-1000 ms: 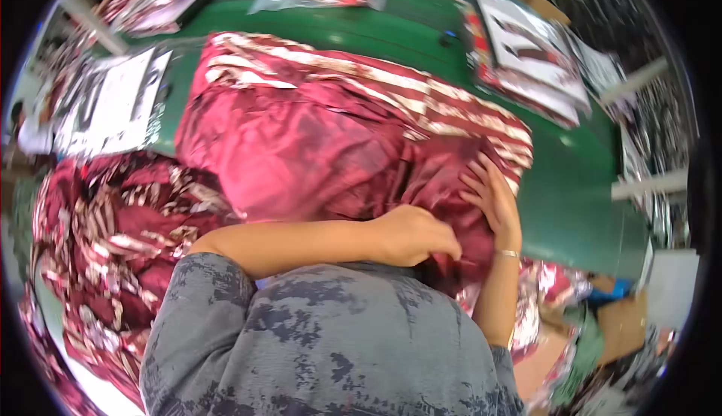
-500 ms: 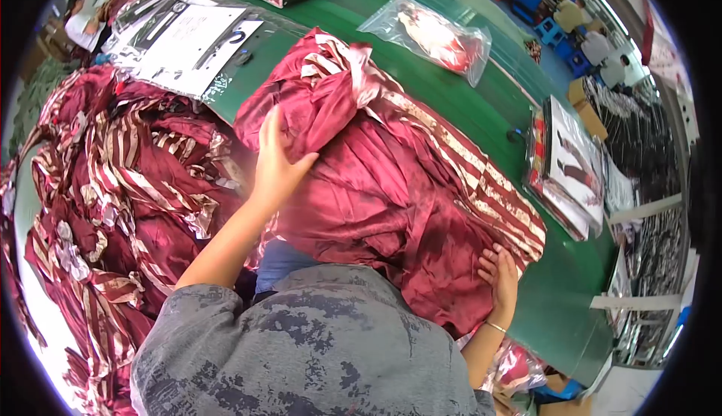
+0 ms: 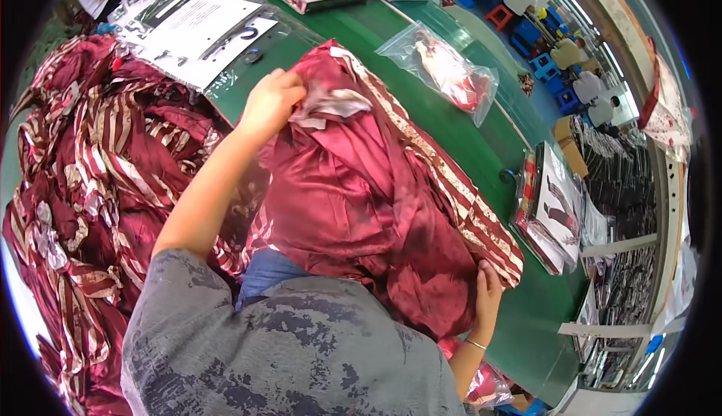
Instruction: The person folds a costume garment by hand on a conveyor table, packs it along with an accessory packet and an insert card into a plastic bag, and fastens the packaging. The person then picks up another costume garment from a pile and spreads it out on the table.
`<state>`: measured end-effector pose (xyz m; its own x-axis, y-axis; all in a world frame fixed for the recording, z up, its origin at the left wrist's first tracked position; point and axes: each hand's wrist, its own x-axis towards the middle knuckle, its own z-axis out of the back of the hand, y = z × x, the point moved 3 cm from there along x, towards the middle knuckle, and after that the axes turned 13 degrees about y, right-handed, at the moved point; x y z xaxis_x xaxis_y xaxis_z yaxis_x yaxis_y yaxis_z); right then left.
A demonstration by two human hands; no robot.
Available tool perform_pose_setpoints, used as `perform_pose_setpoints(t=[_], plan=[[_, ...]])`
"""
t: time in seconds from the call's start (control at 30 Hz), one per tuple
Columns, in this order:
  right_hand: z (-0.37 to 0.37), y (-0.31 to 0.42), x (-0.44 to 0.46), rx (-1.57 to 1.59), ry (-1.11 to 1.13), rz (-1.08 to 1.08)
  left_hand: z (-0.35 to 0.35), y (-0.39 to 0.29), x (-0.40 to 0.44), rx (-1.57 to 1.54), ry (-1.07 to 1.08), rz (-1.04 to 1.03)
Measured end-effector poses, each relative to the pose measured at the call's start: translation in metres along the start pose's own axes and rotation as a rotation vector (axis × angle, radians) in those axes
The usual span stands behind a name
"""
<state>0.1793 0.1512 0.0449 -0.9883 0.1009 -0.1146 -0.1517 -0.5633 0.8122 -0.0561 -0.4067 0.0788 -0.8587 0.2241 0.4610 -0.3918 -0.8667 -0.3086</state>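
Cloth (image 3: 331,205) lies rumpled on green table (image 3: 543,333). Right hand (image 3: 487,294), near end: fingers part-bent, hold unclear. Left hand (image 3: 271,108), far end: fingers curled closed on fabric. Step, judged: straightening; next move calls for smoothing bunched far end.

Dark-blotched grey short-sleeved shirt (image 3: 301,344), thin wrist bracelet (image 3: 476,344)
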Motion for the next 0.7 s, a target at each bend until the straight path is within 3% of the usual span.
perform_pose_setpoints(t=[0.03,0.1,0.17,0.23,0.3,0.37,0.43,0.47,0.5,0.57,0.6,0.67,0.7], plan=[[-0.006,0.010,0.001,-0.125,0.048,-0.005,-0.029,0.029,-0.011,0.044,0.118,0.219],[-0.012,0.013,0.007,-0.073,0.050,0.019,-0.046,0.059,-0.036,-0.183,0.461,-0.077],[-0.009,0.018,0.003,-0.106,0.051,0.010,-0.004,0.041,-0.053,-0.034,0.528,0.159],[-0.002,0.014,-0.003,-0.072,0.036,0.006,0.037,0.025,-0.083,-0.098,0.173,0.209],[0.000,0.022,-0.011,0.007,-0.029,0.008,0.035,0.045,-0.131,-0.053,0.637,0.599],[0.000,0.040,-0.017,0.025,-0.035,0.080,0.005,0.035,-0.207,-0.556,1.094,0.949],[-0.004,0.046,-0.014,0.179,-0.062,0.134,-0.055,0.031,-0.304,-0.946,1.426,1.131],[-0.007,0.056,-0.010,0.220,-0.060,0.171,-0.071,0.016,-0.334,-1.112,1.428,1.184],[-0.010,0.066,-0.006,0.263,-0.055,0.211,-0.083,-0.009,-0.343,-1.480,1.234,1.298],[-0.019,0.083,0.003,0.348,-0.040,0.217,-0.135,-0.004,-0.369,-2.031,0.729,1.260],[-0.024,0.092,0.008,0.356,-0.017,0.199,-0.170,0.020,-0.387,-1.784,0.389,1.143],[-0.038,0.105,0.014,0.391,0.070,0.233,-0.136,0.016,-0.345,-1.870,-0.207,1.080],[-0.045,0.113,0.018,0.405,0.113,0.252,-0.063,-0.024,-0.289,-1.671,-0.288,1.082]])
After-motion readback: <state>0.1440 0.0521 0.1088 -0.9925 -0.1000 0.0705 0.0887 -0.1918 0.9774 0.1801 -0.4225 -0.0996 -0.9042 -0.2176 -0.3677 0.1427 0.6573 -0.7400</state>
